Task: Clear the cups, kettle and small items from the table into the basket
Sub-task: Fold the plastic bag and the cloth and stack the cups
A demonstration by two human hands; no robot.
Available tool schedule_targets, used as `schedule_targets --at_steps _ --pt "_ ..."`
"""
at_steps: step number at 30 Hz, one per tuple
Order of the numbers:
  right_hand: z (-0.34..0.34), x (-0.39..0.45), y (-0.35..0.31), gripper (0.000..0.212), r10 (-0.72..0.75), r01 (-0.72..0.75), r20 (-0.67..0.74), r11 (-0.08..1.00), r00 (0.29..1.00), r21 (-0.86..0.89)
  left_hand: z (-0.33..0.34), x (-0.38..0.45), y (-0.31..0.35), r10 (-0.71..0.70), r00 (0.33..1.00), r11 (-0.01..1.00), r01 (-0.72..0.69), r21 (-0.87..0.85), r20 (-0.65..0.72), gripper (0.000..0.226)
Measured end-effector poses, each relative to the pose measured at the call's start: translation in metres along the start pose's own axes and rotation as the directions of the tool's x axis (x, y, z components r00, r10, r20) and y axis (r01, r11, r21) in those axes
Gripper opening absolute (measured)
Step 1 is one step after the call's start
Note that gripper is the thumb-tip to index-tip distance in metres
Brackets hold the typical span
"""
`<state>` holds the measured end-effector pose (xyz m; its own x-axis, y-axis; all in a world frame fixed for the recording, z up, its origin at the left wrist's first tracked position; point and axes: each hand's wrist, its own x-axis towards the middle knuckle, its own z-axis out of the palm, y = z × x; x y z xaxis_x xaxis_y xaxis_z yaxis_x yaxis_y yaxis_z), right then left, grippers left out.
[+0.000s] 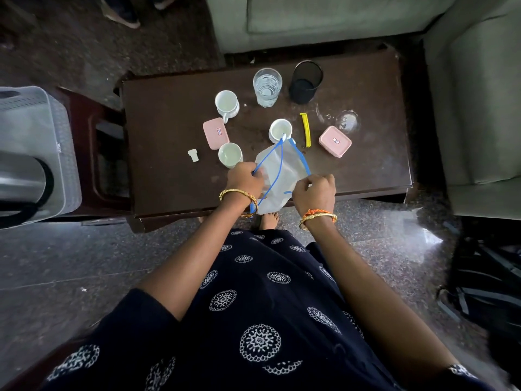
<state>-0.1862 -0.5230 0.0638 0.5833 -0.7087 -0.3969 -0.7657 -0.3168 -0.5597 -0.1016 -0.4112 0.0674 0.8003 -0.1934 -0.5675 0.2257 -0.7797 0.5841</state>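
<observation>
I pinch the limp, light translucent pouch (pixel 279 170) by its blue-edged rim between my left hand (pixel 244 179) and right hand (pixel 315 190), fingers closed on it, cups just beyond my fingertips.

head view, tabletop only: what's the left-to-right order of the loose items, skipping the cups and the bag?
small white piece → left pink box → water glass → black mesh holder → yellow clip → right pink box. The clear upturned glass overlaps the right pink box's span, so it is left out.
</observation>
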Motion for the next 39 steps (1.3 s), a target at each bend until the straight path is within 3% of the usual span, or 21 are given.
schedule_targets --at_steps 5,12,14,18,21,23,27,30,33,36,39 --pt "0.007 0.007 0.001 0.035 0.128 -0.125 0.080 0.992 0.989 -0.035 -0.001 -0.005 -0.001 -0.065 0.997 0.980 0.071 -0.185 0.036 0.037" --pt "0.022 0.021 -0.009 0.044 0.259 -0.257 0.288 0.965 0.922 -0.044 0.005 -0.007 -0.010 -0.117 0.988 0.959 0.138 -0.248 0.096 0.022" --pt "0.024 0.020 -0.014 0.038 0.203 -0.198 0.298 0.979 0.933 -0.047 0.004 -0.006 -0.013 -0.135 0.988 0.966 0.148 -0.212 0.075 0.023" --pt "0.022 0.013 -0.027 0.016 -0.009 0.016 0.212 0.999 0.977 -0.031 0.000 -0.004 -0.017 -0.133 0.991 0.991 0.134 0.021 -0.018 0.024" --pt "0.009 0.006 -0.042 0.037 -0.118 0.113 0.162 0.993 0.980 0.041 -0.002 -0.002 -0.020 -0.139 0.990 0.986 0.138 0.095 0.000 0.022" --pt "-0.004 0.006 -0.049 0.038 -0.133 0.119 0.139 0.987 0.981 0.103 -0.004 0.000 -0.022 -0.156 0.988 0.981 0.156 0.115 -0.002 0.021" --pt "-0.034 0.027 -0.043 0.016 -0.020 -0.009 0.088 0.948 0.996 0.317 -0.019 0.001 -0.032 -0.200 0.979 0.974 0.202 0.105 -0.028 0.023" --pt "-0.042 0.049 -0.030 0.025 0.103 -0.112 0.043 0.899 0.994 0.423 -0.045 0.001 -0.043 -0.239 0.964 0.963 0.251 0.095 -0.118 0.025" --pt "-0.028 0.059 -0.026 0.027 0.183 -0.219 0.122 0.860 0.975 0.460 -0.077 0.002 -0.057 -0.286 0.924 0.944 0.317 0.089 -0.254 0.025" --pt "-0.001 0.059 -0.026 0.030 0.174 -0.265 0.219 0.819 0.960 0.509 -0.096 0.009 -0.071 -0.317 0.872 0.911 0.389 0.137 -0.373 0.023" --pt "0.030 0.054 -0.034 0.033 0.159 -0.297 0.297 0.808 0.941 0.509 -0.095 0.033 -0.084 -0.347 0.845 0.894 0.430 0.130 -0.407 0.029"
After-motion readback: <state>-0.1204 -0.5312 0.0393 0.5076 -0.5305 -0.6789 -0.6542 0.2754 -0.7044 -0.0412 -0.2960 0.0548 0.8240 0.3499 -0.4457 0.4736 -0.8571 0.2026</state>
